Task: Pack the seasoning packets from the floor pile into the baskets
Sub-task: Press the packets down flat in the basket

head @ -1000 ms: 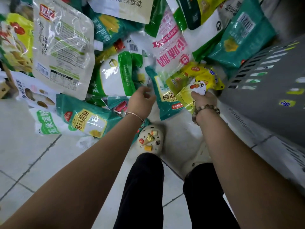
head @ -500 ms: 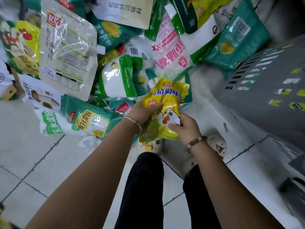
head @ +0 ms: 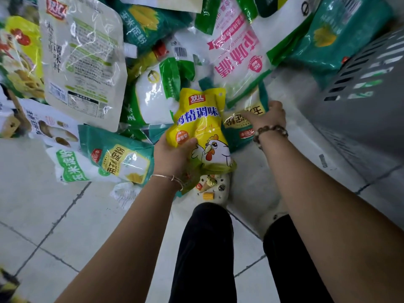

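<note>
A pile of seasoning packets [head: 153,62] covers the tiled floor ahead of me. My left hand [head: 172,154] grips a yellow chicken-essence packet [head: 203,125] with a cartoon chicken, holding it upright above the pile's near edge. Just to its right, my right hand [head: 267,115] reaches down onto a green starch packet [head: 240,125] lying on the floor and grasps its upper edge. A grey slotted basket [head: 367,84] stands at the right, close to my right arm.
Green, white and pink packets lie overlapped across the top of the view. A large white packet [head: 83,62] lies at the left. My feet in white clogs [head: 214,189] stand at the pile's edge. Bare floor tiles [head: 43,215] stretch to the lower left.
My right hand let go of the yellow packet and moved right onto the green packet. My left hand now holds the yellow packet alone, a little higher.
</note>
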A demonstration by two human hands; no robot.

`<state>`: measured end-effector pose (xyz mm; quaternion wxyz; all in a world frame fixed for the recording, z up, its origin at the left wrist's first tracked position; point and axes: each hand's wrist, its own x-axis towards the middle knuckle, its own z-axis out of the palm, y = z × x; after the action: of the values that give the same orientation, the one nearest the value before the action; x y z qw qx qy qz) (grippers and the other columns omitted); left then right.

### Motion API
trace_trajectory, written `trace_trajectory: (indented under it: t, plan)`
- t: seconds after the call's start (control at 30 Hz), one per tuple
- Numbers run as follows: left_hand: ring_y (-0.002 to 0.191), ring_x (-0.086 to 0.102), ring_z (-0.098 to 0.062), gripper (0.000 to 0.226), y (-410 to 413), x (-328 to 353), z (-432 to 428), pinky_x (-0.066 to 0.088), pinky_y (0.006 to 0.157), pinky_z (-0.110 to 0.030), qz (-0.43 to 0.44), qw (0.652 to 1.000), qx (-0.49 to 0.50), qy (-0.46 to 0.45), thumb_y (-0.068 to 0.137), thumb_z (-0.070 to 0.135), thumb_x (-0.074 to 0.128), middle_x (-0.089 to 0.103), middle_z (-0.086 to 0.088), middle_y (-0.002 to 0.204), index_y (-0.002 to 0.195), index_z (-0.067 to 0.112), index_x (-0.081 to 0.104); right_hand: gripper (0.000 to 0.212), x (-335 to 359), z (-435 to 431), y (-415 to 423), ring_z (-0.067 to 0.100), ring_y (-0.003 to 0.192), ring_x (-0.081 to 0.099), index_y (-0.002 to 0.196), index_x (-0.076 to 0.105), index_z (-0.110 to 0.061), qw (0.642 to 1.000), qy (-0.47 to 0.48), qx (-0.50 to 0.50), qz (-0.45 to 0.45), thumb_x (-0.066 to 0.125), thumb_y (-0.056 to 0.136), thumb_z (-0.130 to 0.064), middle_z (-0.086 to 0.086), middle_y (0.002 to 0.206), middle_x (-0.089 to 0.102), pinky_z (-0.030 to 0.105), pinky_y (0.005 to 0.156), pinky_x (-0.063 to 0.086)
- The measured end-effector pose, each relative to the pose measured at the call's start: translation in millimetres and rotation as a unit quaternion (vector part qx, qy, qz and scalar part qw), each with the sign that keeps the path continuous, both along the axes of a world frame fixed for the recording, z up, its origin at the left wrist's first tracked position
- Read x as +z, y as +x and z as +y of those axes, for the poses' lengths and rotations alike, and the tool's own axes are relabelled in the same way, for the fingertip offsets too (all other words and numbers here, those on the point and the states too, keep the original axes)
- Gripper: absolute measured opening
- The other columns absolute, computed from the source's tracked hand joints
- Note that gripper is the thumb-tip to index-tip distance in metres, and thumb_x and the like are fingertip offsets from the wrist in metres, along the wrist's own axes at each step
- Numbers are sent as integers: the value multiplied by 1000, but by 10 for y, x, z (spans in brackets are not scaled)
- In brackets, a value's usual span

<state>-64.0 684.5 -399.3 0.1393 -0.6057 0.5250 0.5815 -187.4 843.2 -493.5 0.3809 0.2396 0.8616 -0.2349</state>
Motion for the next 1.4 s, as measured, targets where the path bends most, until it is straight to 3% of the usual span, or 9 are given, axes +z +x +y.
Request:
trace_trajectory:
  t: [0.2,0.27,0.4,0.6,0.73,1.0,1.13,1.27,1.4]
  plan:
    - [87,67,-27,27,15,-3,-32,56,79,-39,-1,1000,-14,-17,74,8,75,69,-9,95,95,18,62,83,-105,-1,-34,32,124,45,128,44,-9,985,103,118,-72,77,65,-53,13,134,48,44,99,36]
    - [88,67,-29,26,-7,-5,-38,55,82,-43,-3,1000,-21,-19,74,8,75,69,-9,94,94,19,62,74,-96,7,-50,31,119,49,125,48,-8,987,63,121,-87,78,68,-46,13,130,52,41,98,41]
    - [92,66,-30,40,-72,48,-29,54,84,-45,-10,999,-21,-34,75,10,75,68,-13,103,112,10,60,44,28,3,-20,26,103,59,110,56,-10,997,-9,37,-66,75,76,-28,10,115,62,27,76,43]
    - [82,66,-20,36,-159,341,-59,55,70,-30,-8,999,24,-38,77,10,74,67,-6,96,110,11,59,20,420,101,166,21,83,55,90,49,-17,999,-33,27,-19,66,81,-16,1,91,56,28,67,42]
    - [70,64,-9,29,-199,658,-100,53,57,-20,8,998,13,-58,76,9,74,65,5,82,100,18,59,20,856,214,266,19,87,56,93,49,-18,999,-49,-13,10,65,82,-13,3,102,61,25,69,38]
    - [73,67,-11,29,-191,1630,-153,56,67,-28,23,993,12,-113,75,11,75,69,0,89,101,17,63,30,2064,144,512,24,101,60,106,56,-10,983,-146,-64,88,68,79,-7,6,110,65,25,78,44]
    - [59,67,-1,21,-248,2196,-174,51,50,-15,63,989,54,-122,76,6,73,70,13,69,90,19,64,27,2682,25,411,22,96,60,102,55,-10,971,-185,-77,134,68,78,-6,1,100,63,22,74,41]
    - [63,68,-4,22,-382,2804,-117,52,53,-18,92,987,52,-124,76,6,73,70,11,74,93,18,65,33,3321,36,154,21,100,60,110,54,-7,956,-218,-99,170,67,80,-6,0,105,61,24,81,44]
    - [62,67,-4,32,-595,3309,101,52,54,-19,128,984,27,-124,76,6,73,69,5,84,106,11,64,35,3858,227,-55,16,94,58,112,54,-5,946,-227,-90,212,68,80,-6,-1,102,60,20,76,42]
